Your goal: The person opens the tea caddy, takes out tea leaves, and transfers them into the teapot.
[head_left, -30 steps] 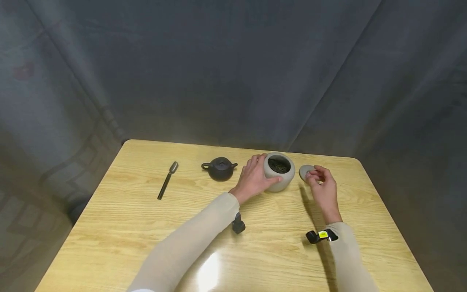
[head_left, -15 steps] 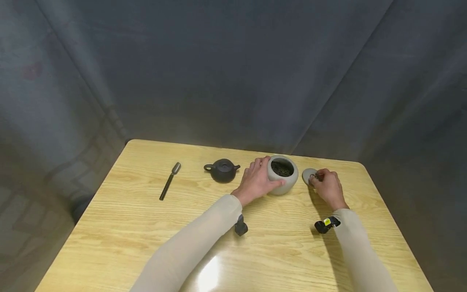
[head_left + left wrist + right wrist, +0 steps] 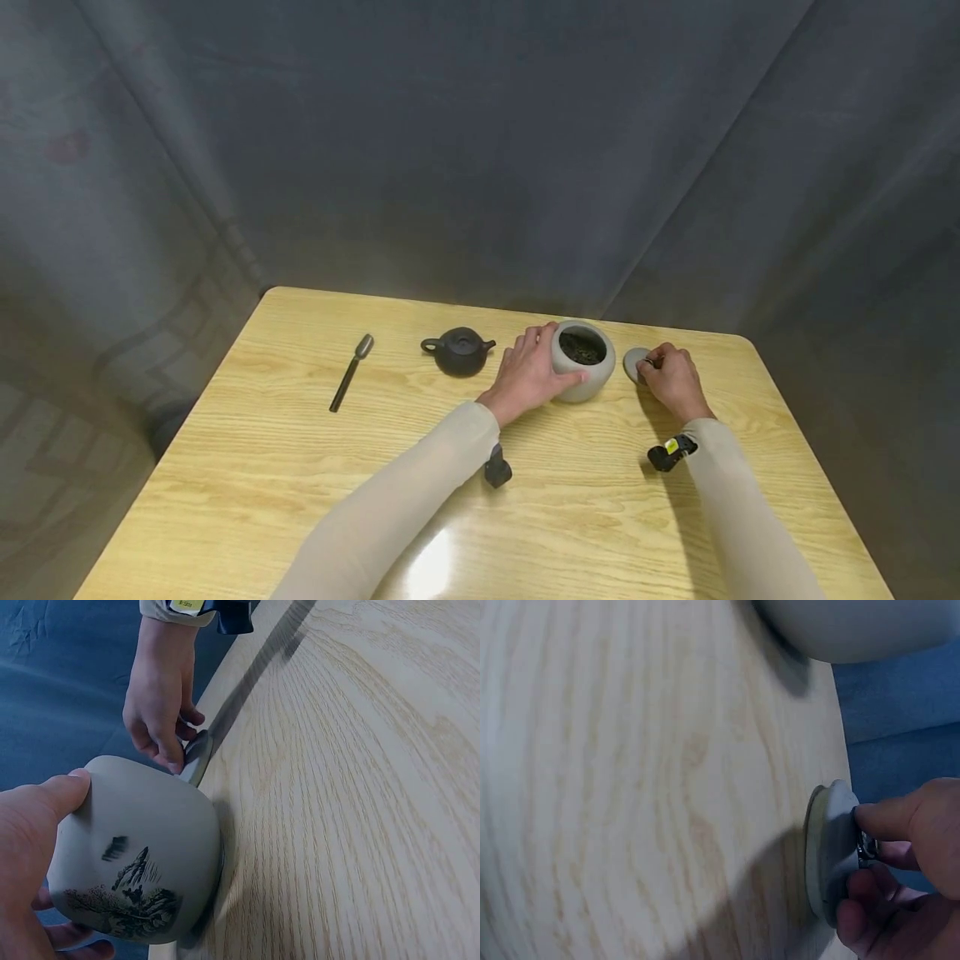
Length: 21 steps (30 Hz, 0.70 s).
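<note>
My left hand (image 3: 528, 375) grips the near left side of a round pale grey jar (image 3: 588, 385), its thumb along the front. Dark tea leaves (image 3: 582, 348) show inside the uncovered mouth. A small landscape picture decorates the jar (image 3: 135, 840) in the left wrist view. Just right of the jar, my right hand (image 3: 675, 383) pinches the metal ring knob (image 3: 866, 846) of a grey round lid (image 3: 636, 365). In the right wrist view the lid (image 3: 831, 855) lies level at the tabletop, knob side up, with the fingers curled about the knob.
A dark teapot (image 3: 460, 353) with its lid on stands left of the jar, spout toward it. Farther left lies a small scoop (image 3: 351, 372) with a dark handle. The wooden table (image 3: 570, 517) ends close behind the jar, before a grey curtain (image 3: 450, 150).
My right hand has brought the lid down from a tilted pose to level on the table, a little to the right. My left hand keeps its grip on the jar.
</note>
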Available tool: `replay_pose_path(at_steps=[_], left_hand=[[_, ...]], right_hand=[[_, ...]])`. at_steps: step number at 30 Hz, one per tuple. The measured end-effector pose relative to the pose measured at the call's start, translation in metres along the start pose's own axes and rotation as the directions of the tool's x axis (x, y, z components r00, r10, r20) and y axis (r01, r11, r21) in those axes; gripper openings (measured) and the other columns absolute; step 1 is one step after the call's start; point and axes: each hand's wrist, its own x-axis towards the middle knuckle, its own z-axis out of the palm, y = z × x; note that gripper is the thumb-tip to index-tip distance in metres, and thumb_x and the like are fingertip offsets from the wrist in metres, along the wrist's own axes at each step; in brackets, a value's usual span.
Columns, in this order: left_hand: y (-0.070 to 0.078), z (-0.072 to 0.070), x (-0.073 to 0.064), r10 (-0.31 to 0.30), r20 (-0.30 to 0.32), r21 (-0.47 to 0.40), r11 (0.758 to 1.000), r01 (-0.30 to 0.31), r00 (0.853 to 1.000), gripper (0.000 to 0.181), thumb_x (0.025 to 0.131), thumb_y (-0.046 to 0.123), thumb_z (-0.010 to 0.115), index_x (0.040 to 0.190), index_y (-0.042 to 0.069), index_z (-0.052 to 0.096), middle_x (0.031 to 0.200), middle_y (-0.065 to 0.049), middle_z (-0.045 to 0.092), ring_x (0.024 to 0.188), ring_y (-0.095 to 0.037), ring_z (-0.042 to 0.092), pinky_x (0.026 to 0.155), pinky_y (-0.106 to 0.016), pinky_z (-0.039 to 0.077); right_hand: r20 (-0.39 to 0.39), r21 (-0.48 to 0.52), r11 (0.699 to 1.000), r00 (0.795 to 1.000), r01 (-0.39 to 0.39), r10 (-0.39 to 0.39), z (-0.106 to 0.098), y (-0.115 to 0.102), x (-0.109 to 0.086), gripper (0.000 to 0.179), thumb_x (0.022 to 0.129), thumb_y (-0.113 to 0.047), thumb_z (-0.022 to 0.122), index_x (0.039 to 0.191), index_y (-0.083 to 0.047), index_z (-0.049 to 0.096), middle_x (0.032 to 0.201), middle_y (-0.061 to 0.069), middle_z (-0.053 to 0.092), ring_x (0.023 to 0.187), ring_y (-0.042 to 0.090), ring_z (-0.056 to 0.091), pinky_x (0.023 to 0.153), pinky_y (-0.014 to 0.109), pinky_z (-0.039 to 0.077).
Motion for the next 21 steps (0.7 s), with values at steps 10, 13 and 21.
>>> replay_pose_path(at_steps=[10, 13, 21], left_hand=[[0.0029, -0.0001, -0.0010, 0.003, 0.006, 0.024, 1.000, -0.004, 1.000, 0.093, 0.091, 0.061, 0.078, 0.164, 0.021, 0.036, 0.157, -0.008, 0.051, 0.140, -0.027, 0.053, 0.116, -0.048, 0.044], [0.0037, -0.0001, -0.0012, -0.002, 0.008, 0.028, 1.000, 0.002, 1.000, 0.094, 0.091, 0.062, 0.078, 0.164, 0.021, 0.036, 0.157, -0.008, 0.050, 0.140, -0.026, 0.052, 0.116, -0.048, 0.044], [0.0037, -0.0016, -0.0012, -0.010, 0.005, 0.032, 0.999, 0.010, 1.000, 0.094, 0.091, 0.062, 0.078, 0.165, 0.021, 0.034, 0.158, -0.008, 0.050, 0.141, -0.026, 0.052, 0.116, -0.048, 0.044]], right_hand=[[0.041, -0.010, 0.999, 0.998, -0.038, 0.039, -0.0008, 0.0066, 0.0037, 0.029, 0.108, -0.028, 0.058, 0.111, 0.000, 0.050, 0.095, 0.015, 0.058, 0.088, 0.030, 0.055, 0.072, 0.034, 0.042], [0.036, -0.022, 0.999, 0.999, -0.032, 0.033, 0.0004, 0.0086, 0.0041, 0.030, 0.109, -0.029, 0.058, 0.110, 0.000, 0.050, 0.094, 0.016, 0.058, 0.087, 0.031, 0.056, 0.073, 0.036, 0.043], [-0.028, -0.027, 1.000, 1.000, -0.002, 0.001, 0.0029, 0.0071, 0.0044, 0.022, 0.102, -0.015, 0.054, 0.112, 0.005, 0.050, 0.101, 0.023, 0.057, 0.089, 0.035, 0.057, 0.077, 0.043, 0.048]])
